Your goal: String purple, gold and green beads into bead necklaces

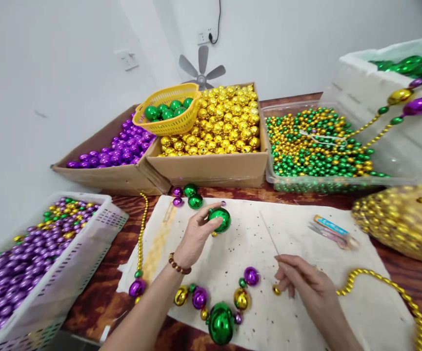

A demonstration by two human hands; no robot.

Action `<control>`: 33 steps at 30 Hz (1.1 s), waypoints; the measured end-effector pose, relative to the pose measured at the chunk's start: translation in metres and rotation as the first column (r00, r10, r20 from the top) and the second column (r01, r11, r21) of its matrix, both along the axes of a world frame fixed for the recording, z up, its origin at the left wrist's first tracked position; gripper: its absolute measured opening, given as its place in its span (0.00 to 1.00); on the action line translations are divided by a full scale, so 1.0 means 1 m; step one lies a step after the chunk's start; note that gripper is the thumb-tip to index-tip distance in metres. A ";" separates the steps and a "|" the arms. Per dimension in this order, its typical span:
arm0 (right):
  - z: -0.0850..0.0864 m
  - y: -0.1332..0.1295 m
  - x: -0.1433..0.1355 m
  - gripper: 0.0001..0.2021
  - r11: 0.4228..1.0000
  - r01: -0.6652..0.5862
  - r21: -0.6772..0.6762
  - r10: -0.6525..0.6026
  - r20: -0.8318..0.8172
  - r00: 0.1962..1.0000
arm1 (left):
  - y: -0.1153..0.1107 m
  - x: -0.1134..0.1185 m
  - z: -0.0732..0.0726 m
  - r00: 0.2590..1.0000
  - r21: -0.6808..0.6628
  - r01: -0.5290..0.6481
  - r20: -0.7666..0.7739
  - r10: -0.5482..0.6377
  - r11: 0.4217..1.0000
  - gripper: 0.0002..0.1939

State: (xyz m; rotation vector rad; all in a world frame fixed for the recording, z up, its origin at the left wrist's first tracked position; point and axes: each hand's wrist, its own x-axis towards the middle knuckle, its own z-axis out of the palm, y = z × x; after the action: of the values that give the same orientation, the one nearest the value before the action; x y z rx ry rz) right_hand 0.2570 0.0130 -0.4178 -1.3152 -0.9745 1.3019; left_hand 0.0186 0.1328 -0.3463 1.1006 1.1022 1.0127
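Note:
My left hand [197, 233], with a beaded bracelet [179, 263] at the wrist, is closed on a shiny green ball bead [220, 220] above the white cloth. A small purple bead [223, 203] shows by its fingertips. My right hand [300, 278] pinches a thin needle [269, 233] that points up and left. Next to its lower fingers sits a small gold bead [276, 289]. Between the hands lies a strung curve of purple, gold and green beads with a large green ball [221, 322] at its lowest point. A gold bead strand [386, 278] runs off right of my right hand.
Cardboard boxes of purple [111, 151] and gold balls [225, 122] stand behind the white cloth [247, 243]. A yellow basket [167, 127] rests on them. A clear bin [320, 183] holds small beads. A white crate [97, 229] stands left. Snips [330, 235] lie right.

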 end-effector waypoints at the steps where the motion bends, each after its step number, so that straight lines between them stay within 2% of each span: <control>1: 0.000 -0.001 -0.004 0.14 1.000 -0.024 0.015 0.023 0.013 1.000 | 0.002 0.008 -0.001 0.998 -0.023 -0.022 0.063 0.023 0.999 0.20; 4: 0.001 -0.007 -0.012 0.14 0.994 -0.084 0.073 0.079 0.070 0.994 | 0.007 0.027 -0.002 0.961 -0.138 -0.050 0.262 0.085 0.989 0.18; 7: 0.004 -0.014 -0.017 0.13 0.990 -0.026 0.138 0.009 0.125 0.992 | 0.010 0.041 0.001 0.903 -0.264 0.001 0.414 0.112 0.965 0.19; 13: 0.008 -0.020 -0.018 0.11 0.986 0.033 0.164 -0.060 0.163 0.985 | 0.013 0.052 0.007 0.863 -0.373 0.053 0.485 0.145 0.926 0.21; 18: 0.005 -0.022 -0.017 0.11 0.984 0.048 0.172 -0.077 0.169 0.983 | 0.014 0.054 0.005 0.858 -0.383 0.047 0.488 0.159 0.922 0.20; 26: -0.001 -0.023 -0.016 0.12 0.992 -0.001 0.125 -0.019 0.158 0.987 | 0.014 0.056 0.006 0.854 -0.343 0.059 0.503 0.130 0.937 0.20; 33: -0.006 -0.020 -0.019 0.13 0.994 -0.039 0.099 0.026 0.134 0.991 | 0.005 0.060 0.009 0.886 -0.238 0.035 0.457 0.080 0.971 0.18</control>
State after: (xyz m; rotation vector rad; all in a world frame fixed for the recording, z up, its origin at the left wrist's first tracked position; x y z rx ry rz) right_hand 0.2379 -0.0069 -0.4236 -1.3255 -1.1441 1.1846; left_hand 0.0786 0.1377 -0.3369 0.6035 0.8179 1.0595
